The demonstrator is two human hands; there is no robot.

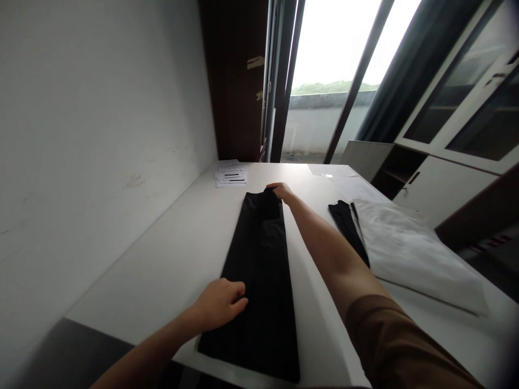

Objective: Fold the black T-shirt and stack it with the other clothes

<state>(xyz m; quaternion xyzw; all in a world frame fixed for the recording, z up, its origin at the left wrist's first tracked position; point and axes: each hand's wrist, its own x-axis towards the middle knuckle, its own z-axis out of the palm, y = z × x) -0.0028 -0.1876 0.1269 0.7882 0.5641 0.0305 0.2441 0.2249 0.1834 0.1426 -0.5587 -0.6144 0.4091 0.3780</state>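
A long black garment (259, 270) lies lengthwise on the white table (170, 254), running from the near edge toward the window. My left hand (221, 302) rests on its near left part, fingers curled and pressing the cloth. My right hand (280, 191) reaches far out and pinches the garment's far end, where a small flap of cloth is folded back.
A white plastic bag (409, 248) lies at the right with another black cloth (348, 227) sticking out beside it. Printed papers (231, 174) sit at the far left corner by the wall. A glass door and cabinets stand beyond the table.
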